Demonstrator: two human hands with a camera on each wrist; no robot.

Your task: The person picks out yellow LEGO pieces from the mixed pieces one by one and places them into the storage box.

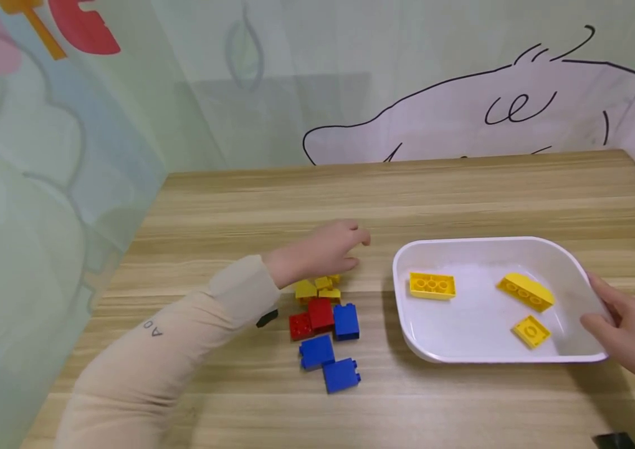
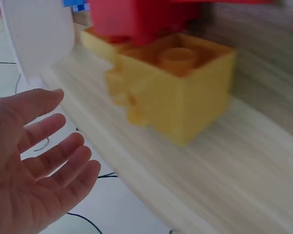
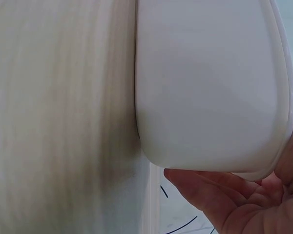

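My left hand (image 1: 325, 249) hovers just past a small group of yellow bricks (image 1: 306, 290), its fingers relaxed and nothing between them. In the left wrist view, a yellow brick (image 2: 185, 97) lies hollow side up, apart from the fingers. My right hand (image 1: 628, 324) grips the right end of a white plastic tray (image 1: 474, 360), thumb over the rim. From the right wrist, the tray's outer wall (image 3: 210, 87) shows, with the fingers against its end. Inside the tray are a yellow rectangular brick (image 1: 432, 285), a yellow curved brick (image 1: 526, 292) and a small square yellow brick (image 1: 531, 331).
Red bricks (image 1: 320, 314) and several blue bricks (image 1: 342, 375) lie on the wooden table (image 1: 407, 193) left of the tray. A small black piece (image 1: 267, 318) is beside the left sleeve. Walls with printed drawings border the table's back and left.
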